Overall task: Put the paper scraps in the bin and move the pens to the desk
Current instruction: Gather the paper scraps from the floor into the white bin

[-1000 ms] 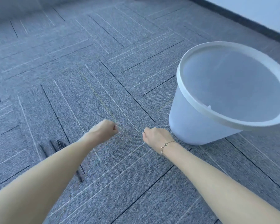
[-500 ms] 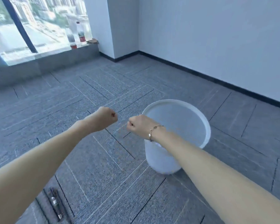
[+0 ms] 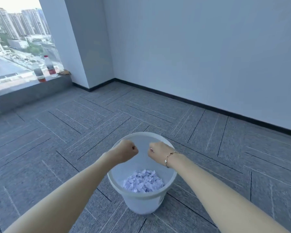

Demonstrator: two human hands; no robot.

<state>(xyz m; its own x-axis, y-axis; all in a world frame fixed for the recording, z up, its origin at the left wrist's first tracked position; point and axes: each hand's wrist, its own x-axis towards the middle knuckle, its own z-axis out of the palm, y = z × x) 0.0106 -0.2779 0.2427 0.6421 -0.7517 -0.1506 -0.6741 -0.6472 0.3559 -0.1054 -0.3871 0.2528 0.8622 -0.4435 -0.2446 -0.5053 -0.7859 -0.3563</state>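
- The left hand (image 3: 124,151) and the right hand (image 3: 158,151), both curled into fists, hovered side by side above the round white plastic bin (image 3: 141,201); whether they held anything could not be told.
- Pale lilac torn paper scraps (image 3: 144,181) lay heaped on the bin's bottom.
- The bin stood on grey striped carpet tiles (image 3: 57,132).

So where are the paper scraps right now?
In the head view, the paper scraps lie in a heap at the bottom of the white bin on the carpet, low centre, below both fists.
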